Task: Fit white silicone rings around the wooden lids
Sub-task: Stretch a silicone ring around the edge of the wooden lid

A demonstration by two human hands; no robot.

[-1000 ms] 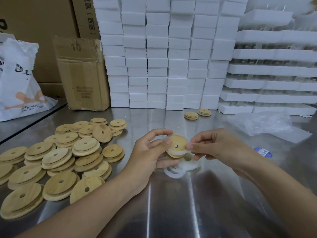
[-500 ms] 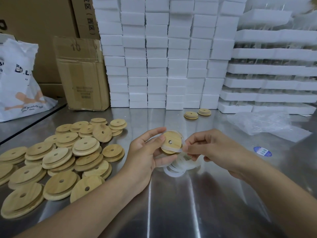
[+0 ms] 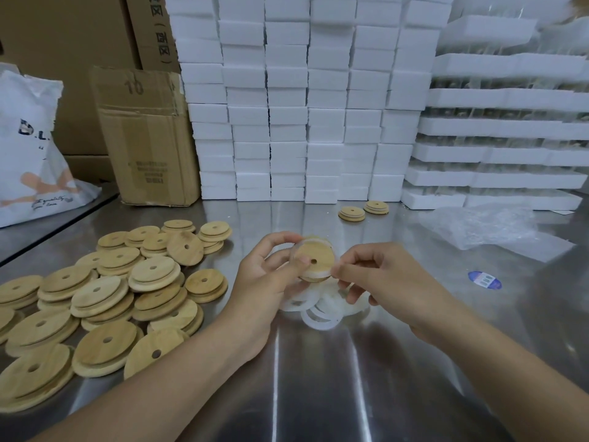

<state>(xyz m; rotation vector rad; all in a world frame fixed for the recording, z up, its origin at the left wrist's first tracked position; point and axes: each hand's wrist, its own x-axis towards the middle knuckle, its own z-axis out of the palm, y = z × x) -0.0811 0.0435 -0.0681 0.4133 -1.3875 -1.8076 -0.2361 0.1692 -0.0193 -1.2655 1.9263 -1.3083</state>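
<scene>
Head view: left hand point(image 3: 264, 275) grips the wooden lid point(image 3: 314, 258) upright to steady it, right hand point(image 3: 379, 279) pinching the silicone ring point(image 3: 330, 272) onto its rim.

The left hand point(image 3: 261, 279) hides the left rim of the held lid point(image 3: 315, 258); the ring point(image 3: 323, 275) on its edge is too blurred to tell how far it is seated. Just below the lid, the right hand point(image 3: 389, 282) covers part of the loose rings point(image 3: 318, 322). Far left of the lid, the bag point(image 3: 28, 154) and lid heap point(image 3: 95, 298) are cut by the picture's edge.
</scene>
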